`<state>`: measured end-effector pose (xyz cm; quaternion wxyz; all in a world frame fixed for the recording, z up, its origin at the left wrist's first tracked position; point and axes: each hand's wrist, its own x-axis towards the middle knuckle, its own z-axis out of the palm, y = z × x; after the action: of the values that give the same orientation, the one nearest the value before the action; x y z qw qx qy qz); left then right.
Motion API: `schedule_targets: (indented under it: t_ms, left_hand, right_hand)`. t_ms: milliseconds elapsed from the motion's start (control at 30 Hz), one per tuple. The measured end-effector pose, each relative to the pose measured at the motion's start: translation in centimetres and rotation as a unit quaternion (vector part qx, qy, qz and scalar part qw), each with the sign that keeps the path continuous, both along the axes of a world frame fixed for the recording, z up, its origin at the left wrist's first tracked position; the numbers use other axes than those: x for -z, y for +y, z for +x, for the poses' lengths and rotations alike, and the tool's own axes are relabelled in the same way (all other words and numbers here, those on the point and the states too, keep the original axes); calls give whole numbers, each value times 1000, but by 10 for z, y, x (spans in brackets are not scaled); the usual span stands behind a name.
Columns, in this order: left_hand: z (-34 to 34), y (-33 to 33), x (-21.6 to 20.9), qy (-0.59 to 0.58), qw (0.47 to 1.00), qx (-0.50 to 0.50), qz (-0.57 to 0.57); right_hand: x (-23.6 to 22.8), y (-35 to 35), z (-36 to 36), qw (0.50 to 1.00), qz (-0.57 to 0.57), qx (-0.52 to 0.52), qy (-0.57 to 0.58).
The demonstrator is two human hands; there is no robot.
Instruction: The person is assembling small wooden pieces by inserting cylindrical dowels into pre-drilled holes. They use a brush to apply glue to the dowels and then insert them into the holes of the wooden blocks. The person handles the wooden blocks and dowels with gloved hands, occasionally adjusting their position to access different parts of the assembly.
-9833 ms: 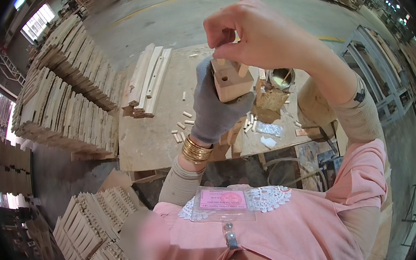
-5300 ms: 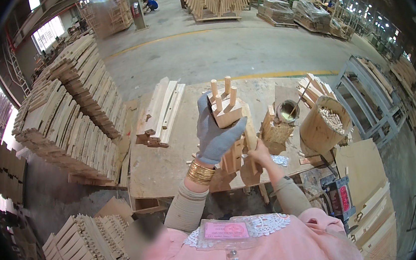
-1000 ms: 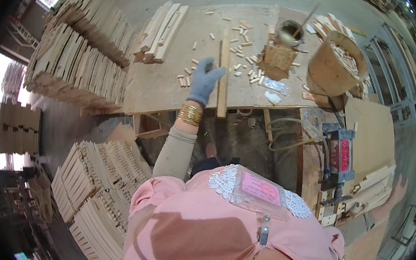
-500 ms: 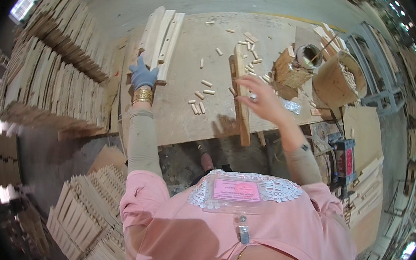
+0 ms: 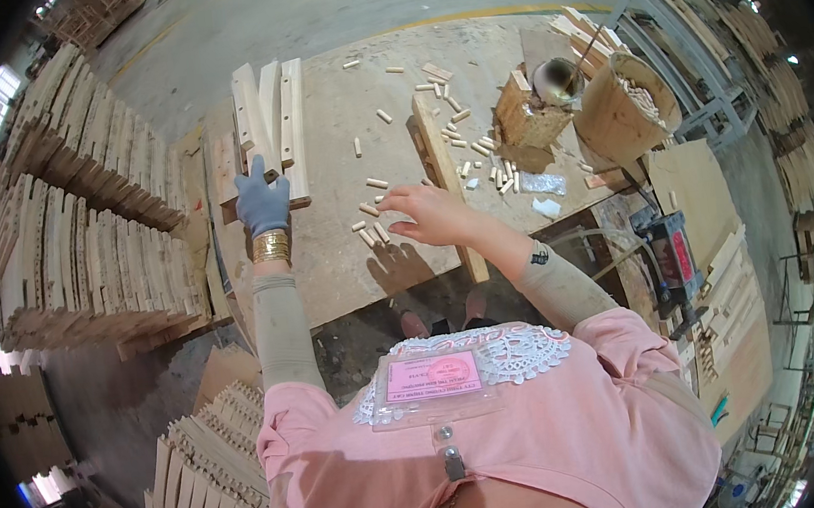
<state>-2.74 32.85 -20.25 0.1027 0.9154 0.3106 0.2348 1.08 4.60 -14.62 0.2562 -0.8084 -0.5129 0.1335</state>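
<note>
My left hand [image 5: 263,204], in a blue-grey glove, is at the near end of several pale wooden slats on the left of the table. Its fingers and thumb close around the end of the leftmost slat [image 5: 248,112]; part of that grip is hidden. To its right lie two more slats, one with dark holes [image 5: 291,113]. My bare right hand [image 5: 431,214] hovers palm down, fingers apart and holding nothing, close to loose wooden dowels [image 5: 381,232]. Beside it, a longer wooden bar [image 5: 436,148] runs under my right wrist and past the table's near edge.
More dowels [image 5: 483,149] lie scattered at centre right. A wooden block [image 5: 523,115], an open can [image 5: 555,81] and a tub of dowels [image 5: 614,116] stand on the right. Stacked slats [image 5: 84,256] line the left side. A clear plastic packet [image 5: 543,184] lies near the can.
My right hand has moved left from beside the long bar to near the loose dowels. The left hand stays at the slats. The whole view has shifted and turned.
</note>
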Motion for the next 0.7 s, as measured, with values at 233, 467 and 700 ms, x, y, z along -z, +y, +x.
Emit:
schedule_targets:
  t_ms: [233, 467, 700]
  left_hand:
    - [-37, -50, -85, 2, 998, 56, 37]
    - [-79, -100, -171, 52, 993, 100, 45]
    - [-86, -123, -183, 0, 990, 138, 23]
  right_hand:
    - [10, 41, 8, 988, 150, 9, -44]
    - [-12, 95, -13, 924, 366, -13, -107]
    - [-28, 102, 0, 870, 488, -49, -41]
